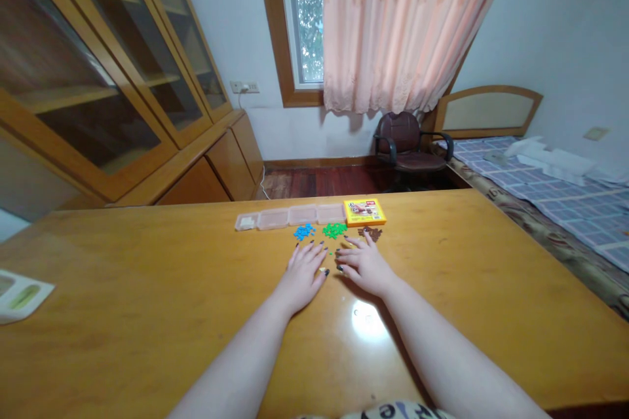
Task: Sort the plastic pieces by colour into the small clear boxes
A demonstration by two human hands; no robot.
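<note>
Tiny blue bits, green bits, brown bits are piled mid-frame; a green stray isn't (hands splayed, nothing visibly gripped).

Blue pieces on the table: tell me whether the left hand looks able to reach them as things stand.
Probably yes: the blue pieces lie just beyond the left hand, and nothing visible stands between them.

A wooden desk is viewed from its near side by one head-worn camera, angled forward and down. The left hand and right hand are framed near center, while a window is taken in farther off, beyond the desk's far edge.
</note>
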